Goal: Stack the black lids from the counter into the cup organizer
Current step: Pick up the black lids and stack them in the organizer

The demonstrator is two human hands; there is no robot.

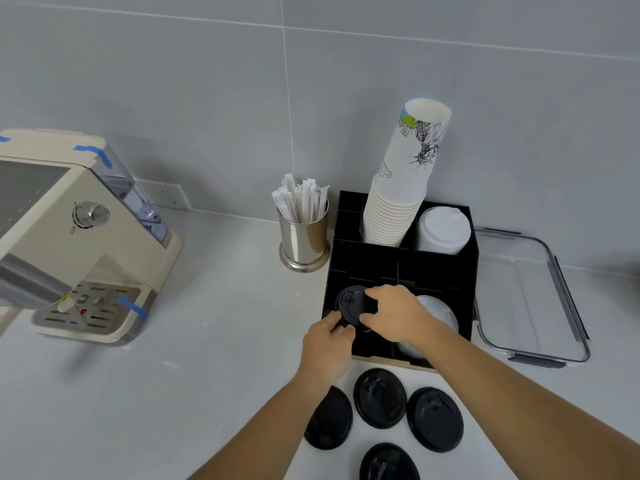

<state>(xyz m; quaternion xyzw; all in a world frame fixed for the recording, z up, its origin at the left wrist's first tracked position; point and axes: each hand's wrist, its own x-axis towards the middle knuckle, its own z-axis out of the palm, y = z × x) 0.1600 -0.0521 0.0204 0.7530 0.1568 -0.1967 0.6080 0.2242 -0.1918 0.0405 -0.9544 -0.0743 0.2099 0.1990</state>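
Cream espresso machine [79, 237] far left — steel cup of wrapped stirrers [304, 237]; clear tray [530, 299] right.

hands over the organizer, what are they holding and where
One round black plastic lid, gripped at its rim: left hand on the near edge, right hand on the right edge.

**Black lids and the cup organizer**

One round black lid [351, 304] sat flat over the front-left compartment of the black cup organizer [401, 268], pinched between both hands. Four more black lids [381, 398] lay flat on the counter just below that grip.
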